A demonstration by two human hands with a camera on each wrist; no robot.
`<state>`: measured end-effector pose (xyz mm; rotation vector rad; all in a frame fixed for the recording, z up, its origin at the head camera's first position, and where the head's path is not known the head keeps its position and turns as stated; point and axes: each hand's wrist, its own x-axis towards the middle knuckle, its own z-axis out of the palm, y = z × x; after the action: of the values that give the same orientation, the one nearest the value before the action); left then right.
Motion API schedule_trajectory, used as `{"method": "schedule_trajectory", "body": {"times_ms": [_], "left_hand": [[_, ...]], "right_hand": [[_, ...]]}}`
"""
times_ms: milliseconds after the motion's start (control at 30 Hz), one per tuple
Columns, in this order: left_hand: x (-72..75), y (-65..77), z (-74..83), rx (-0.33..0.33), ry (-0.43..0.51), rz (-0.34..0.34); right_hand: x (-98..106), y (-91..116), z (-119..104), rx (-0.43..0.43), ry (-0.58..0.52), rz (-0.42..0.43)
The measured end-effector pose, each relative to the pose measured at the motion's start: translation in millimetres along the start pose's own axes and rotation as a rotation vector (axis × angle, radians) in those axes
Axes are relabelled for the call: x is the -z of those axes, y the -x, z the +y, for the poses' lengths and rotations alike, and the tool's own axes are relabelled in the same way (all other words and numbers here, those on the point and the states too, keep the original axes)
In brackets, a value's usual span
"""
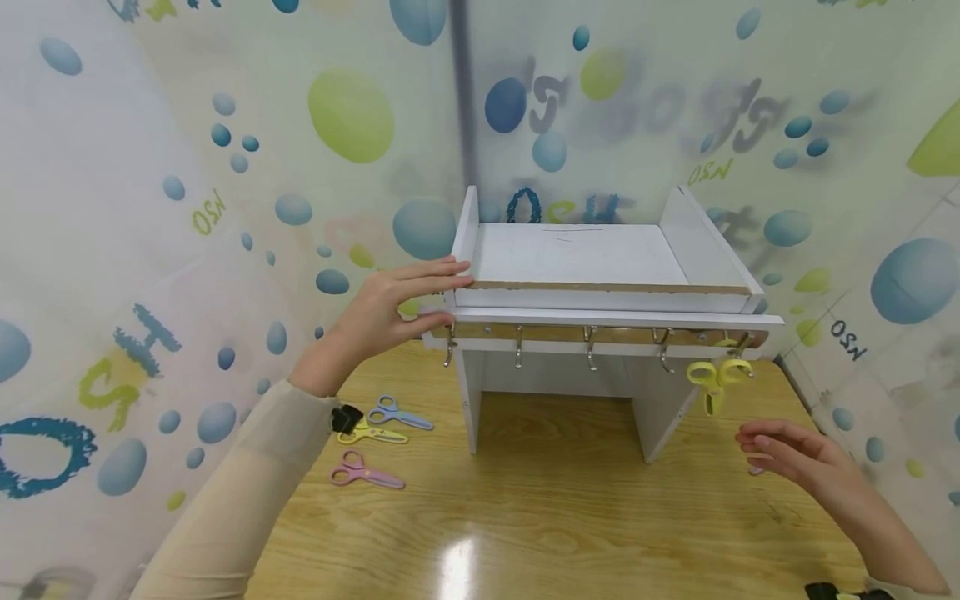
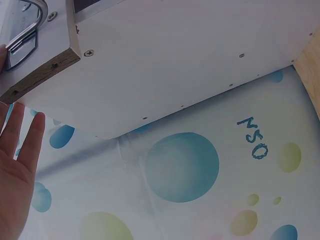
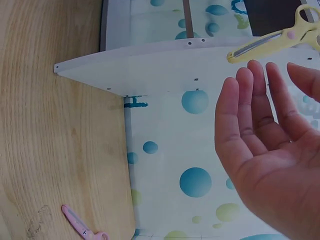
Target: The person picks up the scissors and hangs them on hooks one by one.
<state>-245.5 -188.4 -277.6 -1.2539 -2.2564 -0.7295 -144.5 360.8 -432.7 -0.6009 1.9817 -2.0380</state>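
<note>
A white shelf (image 1: 558, 318) with a row of metal hooks (image 1: 590, 348) along its front stands on the table. My left hand (image 1: 390, 304) rests against its left end, fingers extended over the side panel and thumb lower, by the end hook. In the left wrist view, straight fingers (image 2: 31, 142) show beside the board's end. Yellow scissors (image 1: 716, 383) hang at the rightmost hook. Below and right of them my right hand (image 1: 806, 462) hovers with loosely bent fingers, holding nothing. The right wrist view shows its fingertips just below the yellow scissors (image 3: 270, 45).
Blue scissors (image 1: 401, 414), another yellow pair (image 1: 378, 434) and pink scissors (image 1: 369, 473) lie on the wooden table (image 1: 525, 525) at left. More pink scissors (image 3: 80, 223) lie at the right, mostly hidden by the right hand in the head view. A patterned curtain (image 1: 352, 183) surrounds the table.
</note>
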Motion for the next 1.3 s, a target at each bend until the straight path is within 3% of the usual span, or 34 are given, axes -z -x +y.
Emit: {"method": "schedule_trajectory", "body": {"times_ms": [300, 700, 967, 1100, 1300], "left_hand": [[0.6, 0.6, 0.3, -0.001, 0.007, -0.003], [0.1, 1.1, -1.1, -0.011, 0.013, 0.005], [-0.1, 0.4, -0.9, -0.014, 0.011, 0.012], [-0.5, 0.8, -1.6, -0.013, 0.020, 0.010], [-0.4, 1.1, -0.9, -0.015, 0.016, 0.013]], "right_hand": [[15.0, 4.0, 9.4, -0.023, -0.120, -0.043], [40.2, 12.7, 26.4, -0.198, -0.090, 0.069], [55.1, 16.7, 42.9, -0.237, -0.259, 0.107], [61.2, 18.9, 53.6, -0.303, -0.285, 0.192], [73.0, 21.2, 70.0, -0.489, -0.248, 0.360]]}}
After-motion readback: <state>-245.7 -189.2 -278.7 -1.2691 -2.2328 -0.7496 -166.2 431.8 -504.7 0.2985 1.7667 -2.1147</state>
